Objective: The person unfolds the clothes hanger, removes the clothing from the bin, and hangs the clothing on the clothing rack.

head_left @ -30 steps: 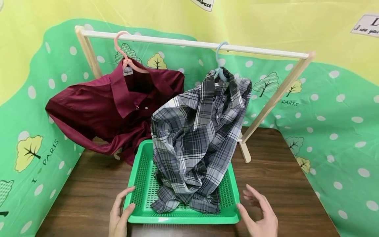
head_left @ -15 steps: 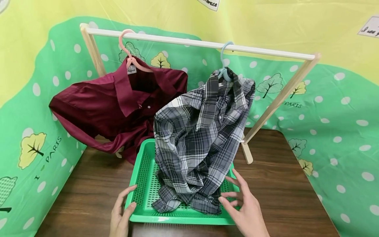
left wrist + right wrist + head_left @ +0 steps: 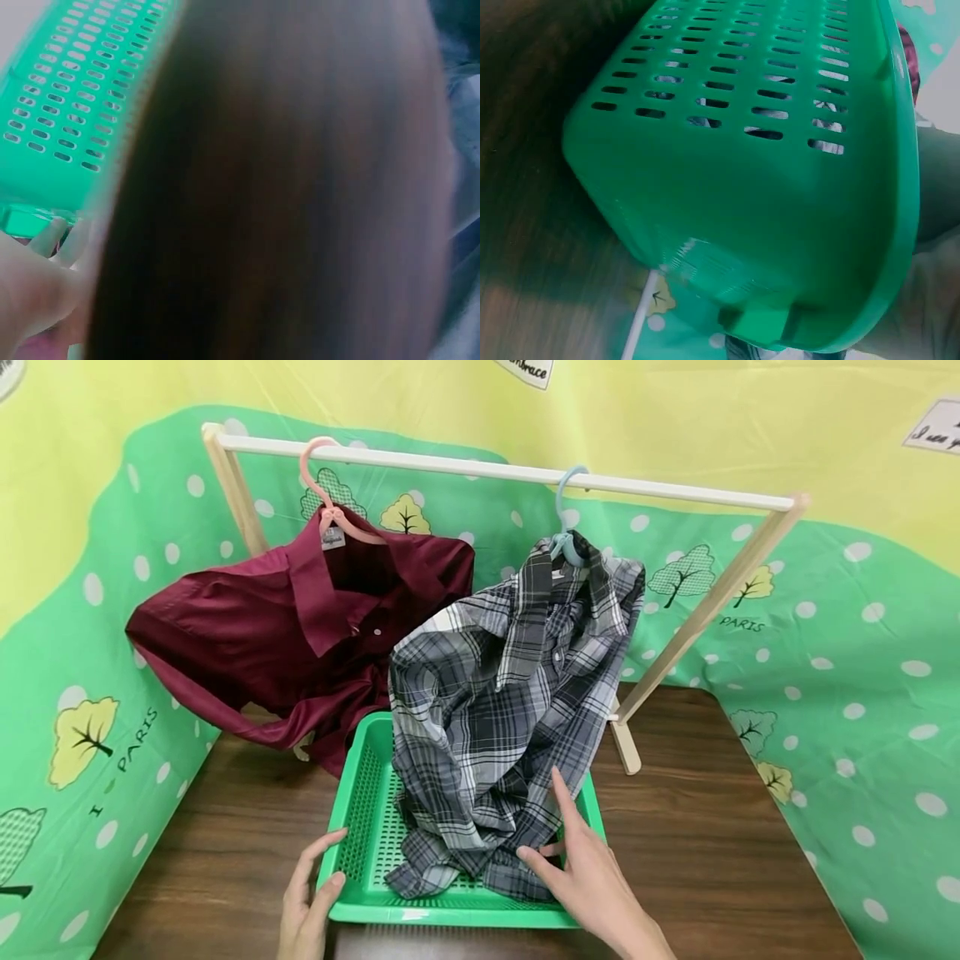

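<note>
A green plastic basket with slotted walls stands on the table. The lower part of a grey-and-white plaid shirt lies bunched inside it. The shirt's collar hangs from a light blue hanger. With thumb and fingers at the rim, my left hand holds the basket's left front corner. My right hand reaches over the right wall, index finger extended beside the shirt's sleeve and thumb over its lower folds. Whether those fingers touch the cloth is unclear. The basket's outer wall fills much of the right wrist view.
A white rail on wooden legs spans the back. At left, a maroon shirt hangs on a pink hanger, its hem falling behind the basket. Dark wood table surrounds the basket. A patterned cloth backdrop encloses the sides.
My right hand has moved from outside the basket's right wall, leftward over the rim, to the plaid shirt's lower right side. The left hand keeps its place at the left corner.
</note>
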The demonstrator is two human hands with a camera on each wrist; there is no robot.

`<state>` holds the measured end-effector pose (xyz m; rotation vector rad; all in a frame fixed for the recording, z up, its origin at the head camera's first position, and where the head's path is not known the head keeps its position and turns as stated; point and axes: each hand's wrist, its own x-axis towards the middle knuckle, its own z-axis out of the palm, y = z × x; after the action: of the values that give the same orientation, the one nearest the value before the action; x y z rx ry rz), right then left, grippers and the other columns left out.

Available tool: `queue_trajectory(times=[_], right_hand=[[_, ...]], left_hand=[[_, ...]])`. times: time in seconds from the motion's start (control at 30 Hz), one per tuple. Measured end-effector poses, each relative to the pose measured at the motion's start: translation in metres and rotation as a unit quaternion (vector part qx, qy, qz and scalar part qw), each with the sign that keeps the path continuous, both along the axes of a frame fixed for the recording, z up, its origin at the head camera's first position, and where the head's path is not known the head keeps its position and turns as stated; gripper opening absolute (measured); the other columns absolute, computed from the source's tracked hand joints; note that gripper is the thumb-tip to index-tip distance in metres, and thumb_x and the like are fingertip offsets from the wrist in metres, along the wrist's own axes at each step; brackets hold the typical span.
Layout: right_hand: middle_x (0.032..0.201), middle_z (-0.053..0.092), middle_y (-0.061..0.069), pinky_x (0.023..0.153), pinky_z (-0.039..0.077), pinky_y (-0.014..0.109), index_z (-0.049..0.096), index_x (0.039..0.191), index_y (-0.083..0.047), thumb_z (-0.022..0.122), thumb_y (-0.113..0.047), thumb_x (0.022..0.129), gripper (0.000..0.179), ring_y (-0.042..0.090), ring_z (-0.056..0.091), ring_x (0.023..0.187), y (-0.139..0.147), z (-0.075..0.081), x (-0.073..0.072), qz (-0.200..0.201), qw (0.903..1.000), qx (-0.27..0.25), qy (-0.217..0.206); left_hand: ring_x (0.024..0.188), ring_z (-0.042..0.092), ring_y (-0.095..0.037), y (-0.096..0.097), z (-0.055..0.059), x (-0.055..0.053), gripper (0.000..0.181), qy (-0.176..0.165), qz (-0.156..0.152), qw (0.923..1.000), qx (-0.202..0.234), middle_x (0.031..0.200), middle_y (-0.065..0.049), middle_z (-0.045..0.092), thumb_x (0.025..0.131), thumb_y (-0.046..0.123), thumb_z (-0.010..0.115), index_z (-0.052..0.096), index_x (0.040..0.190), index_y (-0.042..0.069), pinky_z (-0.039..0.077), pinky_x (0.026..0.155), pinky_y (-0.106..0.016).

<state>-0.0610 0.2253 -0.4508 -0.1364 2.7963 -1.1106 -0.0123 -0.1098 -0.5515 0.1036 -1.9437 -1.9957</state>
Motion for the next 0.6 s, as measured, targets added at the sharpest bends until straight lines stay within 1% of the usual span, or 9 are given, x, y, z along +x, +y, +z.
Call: queue_trajectory(times=[0.03,0.1,0.13,0.2,0.27,0.37,0.47,0.5,0.6], right_hand=[[0.182,0.037,0.024,0.074,0.059,0.028,0.01,0.183,-0.027,0.086,-0.03,0.103,0.111,0.008,0.079,0.096,0.0,0.0,-0.001,0.008,1.0,0.005,-0.003],[0.181,0.037,0.024,0.088,0.065,0.038,0.007,0.184,-0.027,0.083,-0.034,0.105,0.11,0.022,0.081,0.116,-0.001,0.001,-0.003,0.025,0.9995,0.016,-0.008],[0.181,0.038,0.024,0.096,0.065,0.044,0.005,0.184,-0.026,0.082,-0.036,0.106,0.109,0.029,0.079,0.125,-0.001,0.001,-0.004,0.033,0.9991,0.024,-0.01],[0.181,0.039,0.024,0.106,0.061,0.057,0.002,0.184,-0.026,0.078,-0.041,0.108,0.109,0.04,0.07,0.14,-0.002,0.001,-0.007,0.046,0.9983,0.03,-0.019],[0.181,0.037,0.024,0.116,0.053,0.067,-0.001,0.183,-0.024,0.074,-0.042,0.11,0.106,0.048,0.056,0.155,-0.002,-0.001,-0.01,0.058,0.9975,0.027,-0.029],[0.184,0.028,0.026,0.124,0.045,0.07,-0.004,0.183,-0.019,0.068,-0.039,0.115,0.101,0.05,0.045,0.163,-0.002,-0.006,-0.014,0.072,0.9965,0.007,-0.042],[0.186,0.022,0.023,0.132,0.034,0.072,-0.006,0.183,-0.017,0.062,-0.033,0.118,0.096,0.047,0.03,0.171,-0.003,-0.011,-0.017,0.076,0.9957,-0.018,-0.05],[0.186,0.022,0.023,0.132,0.032,0.072,-0.006,0.183,-0.017,0.062,-0.031,0.118,0.095,0.046,0.029,0.171,-0.003,-0.012,-0.018,0.074,0.9957,-0.027,-0.049],[0.184,0.026,0.027,0.13,0.039,0.069,-0.005,0.183,-0.018,0.065,-0.028,0.117,0.097,0.048,0.031,0.17,-0.004,-0.015,-0.02,0.057,0.9948,-0.065,-0.052]], left_hand=[[0.127,0.066,0.002,0.0,0.0,0.0,0.045,0.002,0.001,1.0,-0.001,0.143,0.017,0.073,0.103,-0.013,0.054,0.062,0.147,-0.01,0.052,0.101,-0.011],[0.129,0.065,0.003,0.0,-0.001,-0.001,0.045,0.009,0.001,1.0,-0.002,0.144,0.017,0.073,0.102,-0.014,0.053,0.062,0.146,-0.01,0.051,0.101,-0.011],[0.129,0.065,0.003,0.0,-0.001,-0.001,0.045,0.009,0.002,1.0,-0.003,0.143,0.017,0.073,0.102,-0.014,0.053,0.062,0.146,-0.01,0.051,0.101,-0.011],[0.128,0.065,0.002,0.0,-0.001,-0.002,0.045,0.008,0.004,1.0,-0.003,0.143,0.017,0.073,0.102,-0.014,0.053,0.062,0.146,-0.01,0.051,0.101,-0.011],[0.13,0.064,0.003,0.001,-0.001,-0.002,0.045,0.005,0.005,1.0,-0.006,0.143,0.017,0.073,0.102,-0.013,0.054,0.063,0.146,-0.01,0.05,0.103,-0.011],[0.13,0.064,0.004,0.002,-0.002,-0.001,0.045,0.0,0.004,1.0,-0.008,0.144,0.019,0.072,0.103,-0.012,0.054,0.063,0.147,-0.009,0.05,0.102,-0.01],[0.131,0.064,0.004,0.002,-0.002,0.0,0.045,0.0,0.008,0.9999,-0.009,0.143,0.02,0.072,0.103,-0.012,0.053,0.063,0.146,-0.008,0.05,0.102,-0.009],[0.13,0.064,0.004,0.003,-0.003,0.0,0.045,0.002,0.01,0.9999,-0.009,0.143,0.02,0.072,0.102,-0.012,0.053,0.063,0.146,-0.008,0.05,0.102,-0.009],[0.131,0.064,0.003,0.003,-0.003,0.0,0.046,0.01,0.013,0.9999,-0.004,0.143,0.018,0.073,0.101,-0.013,0.052,0.064,0.145,-0.009,0.05,0.103,-0.01]])
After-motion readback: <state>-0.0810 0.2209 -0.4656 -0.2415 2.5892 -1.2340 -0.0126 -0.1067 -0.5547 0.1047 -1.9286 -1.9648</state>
